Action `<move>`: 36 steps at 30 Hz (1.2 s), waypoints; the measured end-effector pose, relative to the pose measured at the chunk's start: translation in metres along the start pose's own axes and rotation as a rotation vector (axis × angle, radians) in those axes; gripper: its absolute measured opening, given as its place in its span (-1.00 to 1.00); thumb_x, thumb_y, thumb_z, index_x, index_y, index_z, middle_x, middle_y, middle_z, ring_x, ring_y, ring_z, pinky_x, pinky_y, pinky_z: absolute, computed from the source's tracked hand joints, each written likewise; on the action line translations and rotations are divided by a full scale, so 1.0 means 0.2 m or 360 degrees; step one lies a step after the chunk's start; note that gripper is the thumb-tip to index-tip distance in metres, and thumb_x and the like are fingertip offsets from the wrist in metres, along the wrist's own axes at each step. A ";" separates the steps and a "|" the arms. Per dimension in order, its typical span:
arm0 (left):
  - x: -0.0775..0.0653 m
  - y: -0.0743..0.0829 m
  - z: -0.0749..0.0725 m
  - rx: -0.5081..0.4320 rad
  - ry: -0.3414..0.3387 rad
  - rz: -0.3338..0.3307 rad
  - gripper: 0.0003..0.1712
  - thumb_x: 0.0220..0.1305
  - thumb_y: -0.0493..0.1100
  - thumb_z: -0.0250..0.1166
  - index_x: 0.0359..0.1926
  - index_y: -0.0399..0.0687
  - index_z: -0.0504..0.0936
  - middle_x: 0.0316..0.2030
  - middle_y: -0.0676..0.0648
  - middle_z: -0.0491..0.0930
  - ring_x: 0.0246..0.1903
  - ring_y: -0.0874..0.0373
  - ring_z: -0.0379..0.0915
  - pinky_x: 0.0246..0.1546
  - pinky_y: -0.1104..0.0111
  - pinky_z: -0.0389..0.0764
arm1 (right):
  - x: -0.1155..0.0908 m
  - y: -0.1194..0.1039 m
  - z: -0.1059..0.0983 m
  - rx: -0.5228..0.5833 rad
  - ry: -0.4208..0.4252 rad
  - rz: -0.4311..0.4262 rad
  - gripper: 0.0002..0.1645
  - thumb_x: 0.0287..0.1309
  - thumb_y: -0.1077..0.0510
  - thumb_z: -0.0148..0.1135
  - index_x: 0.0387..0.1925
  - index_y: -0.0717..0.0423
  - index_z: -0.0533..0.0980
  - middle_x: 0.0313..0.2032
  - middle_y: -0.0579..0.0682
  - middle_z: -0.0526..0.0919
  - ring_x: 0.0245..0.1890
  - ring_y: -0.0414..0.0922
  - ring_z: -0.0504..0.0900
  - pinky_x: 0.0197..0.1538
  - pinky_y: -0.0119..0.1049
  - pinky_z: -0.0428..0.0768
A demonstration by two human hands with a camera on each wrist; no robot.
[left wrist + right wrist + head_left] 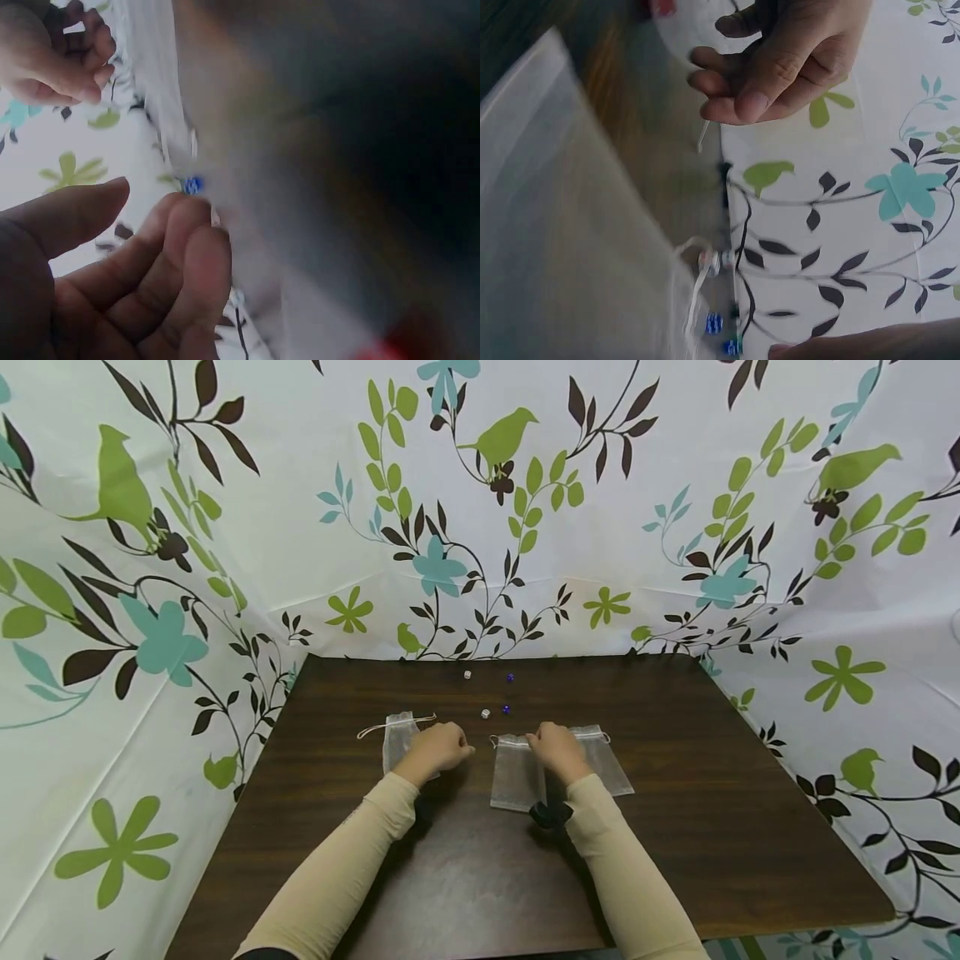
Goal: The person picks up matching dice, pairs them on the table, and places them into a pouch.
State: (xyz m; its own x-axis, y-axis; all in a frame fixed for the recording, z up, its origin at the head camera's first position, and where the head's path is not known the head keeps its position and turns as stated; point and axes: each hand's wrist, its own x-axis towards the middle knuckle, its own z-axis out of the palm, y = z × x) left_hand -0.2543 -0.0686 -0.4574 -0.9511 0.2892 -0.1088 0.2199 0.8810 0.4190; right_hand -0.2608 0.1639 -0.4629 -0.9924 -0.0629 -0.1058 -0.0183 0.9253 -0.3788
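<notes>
My left hand (437, 749) is over the right side of a sheer white drawstring pouch (397, 739), partly covering it. In the left wrist view its fingers (206, 262) are loosely curled, thumb apart, with nothing between them. My right hand (558, 750) is above the gap between two more sheer pouches, a middle one (517, 777) and a right one (606, 764). Its fingers curl loosely in the left wrist view and no object shows in them. Beyond the hands lie two white dice (485, 713) and two blue dice (506, 709).
The dark wood table (712, 827) reaches back to a white cloth (285, 552) printed with birds and leaves, which also hangs at both sides. A black wrist camera (551, 815) sits under the right wrist, close over the table.
</notes>
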 end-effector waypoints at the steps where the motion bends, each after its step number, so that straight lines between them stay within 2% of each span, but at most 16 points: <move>1: 0.01 0.02 0.02 0.0021 -0.0035 -0.0007 -0.72 0.40 0.05 0.31 -0.28 -0.02 0.79 -0.39 0.04 0.70 -0.45 0.15 0.55 -0.35 0.19 0.61 | -0.01 0.02 0.00 -0.0045 -0.0005 0.0025 -0.53 0.49 -0.04 0.09 -0.56 0.11 0.43 -0.59 0.00 0.45 -0.59 -0.08 0.41 -0.49 -0.19 0.38; 5: 0.04 0.08 0.07 0.0077 -0.0146 -0.0010 -0.69 0.37 0.12 0.31 -0.31 0.03 0.80 -0.31 0.02 0.73 -0.36 0.09 0.61 -0.27 0.09 0.63 | -0.05 0.07 -0.01 -0.0231 -0.0112 0.0084 -0.39 0.44 -0.14 0.18 -0.67 0.13 0.51 -0.63 -0.02 0.56 -0.60 -0.05 0.53 -0.49 -0.17 0.51; 9: 0.07 0.10 0.11 0.0076 -0.0197 -0.0008 -0.65 0.34 0.14 0.32 -0.47 0.06 0.77 -0.37 0.04 0.69 -0.38 0.11 0.56 -0.34 0.09 0.60 | -0.07 0.11 -0.01 -0.0261 -0.0244 0.0037 -0.41 0.30 -0.18 0.29 -0.70 0.13 0.58 -0.75 -0.07 0.58 -0.66 -0.08 0.57 -0.45 -0.21 0.56; 13: 0.07 0.12 0.11 0.0077 -0.0201 -0.0008 -0.56 0.33 0.14 0.32 -0.61 0.04 0.67 -0.46 0.04 0.62 -0.40 0.11 0.53 -0.36 0.09 0.57 | -0.08 0.13 -0.01 -0.0117 -0.0301 -0.0061 -0.50 0.27 -0.07 0.37 -0.69 0.12 0.60 -0.75 -0.07 0.58 -0.68 -0.12 0.58 -0.46 -0.24 0.54; 18: 0.08 0.12 0.12 0.0022 -0.0226 -0.0012 -0.61 0.33 0.16 0.32 -0.53 0.06 0.73 -0.38 0.04 0.67 -0.34 0.09 0.57 -0.30 0.07 0.60 | -0.07 0.15 -0.01 0.0040 -0.0337 -0.0148 -0.60 0.29 0.07 0.38 -0.64 0.12 0.61 -0.68 -0.06 0.58 -0.67 -0.15 0.56 -0.52 -0.30 0.50; 22: 0.08 0.09 0.12 -0.0068 -0.0261 0.0002 -0.61 0.35 0.15 0.31 -0.49 0.04 0.78 -0.45 0.07 0.70 -0.41 0.12 0.59 -0.34 0.15 0.59 | -0.05 0.17 0.01 0.0220 -0.0360 -0.0177 -0.69 0.35 0.15 0.32 -0.54 0.13 0.55 -0.59 -0.03 0.58 -0.63 -0.14 0.57 -0.49 -0.30 0.51; 26: 0.07 0.04 0.11 -0.0202 -0.0279 0.0033 -0.58 0.38 0.12 0.30 -0.42 -0.10 0.80 -0.52 0.03 0.71 -0.50 0.15 0.60 -0.37 0.24 0.60 | -0.04 0.17 0.01 0.0453 -0.0348 -0.0275 -0.77 0.38 0.23 0.25 -0.44 0.14 0.48 -0.54 0.00 0.56 -0.64 -0.12 0.55 -0.49 -0.29 0.50; 31: 0.06 -0.01 0.08 -0.0412 -0.0312 0.0049 -0.55 0.45 0.07 0.27 -0.22 -0.27 0.78 -0.44 -0.04 0.73 -0.44 0.12 0.63 -0.30 0.25 0.63 | -0.04 0.16 0.00 0.0695 -0.0333 -0.0462 -0.82 0.39 0.29 0.21 -0.38 0.20 0.46 -0.58 0.03 0.55 -0.67 -0.15 0.53 -0.52 -0.32 0.48; 36: 0.06 -0.04 0.07 -0.0702 -0.0407 0.0062 -0.60 0.47 0.01 0.24 -0.12 -0.27 0.76 -0.35 -0.06 0.74 -0.32 0.09 0.66 -0.28 0.26 0.61 | -0.05 0.13 -0.02 0.0872 -0.0421 -0.0484 -0.86 0.44 0.26 0.17 -0.31 0.20 0.46 -0.54 0.05 0.58 -0.62 -0.12 0.57 -0.50 -0.30 0.50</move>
State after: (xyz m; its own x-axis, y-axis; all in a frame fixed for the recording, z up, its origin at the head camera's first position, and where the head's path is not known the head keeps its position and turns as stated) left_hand -0.2651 -0.0677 -0.4745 -0.8483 0.4497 -0.2797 0.0891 0.6419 0.7616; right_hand -0.2520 0.1904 -0.4688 -0.8885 -0.4441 -0.1159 -0.1582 0.5333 -0.8310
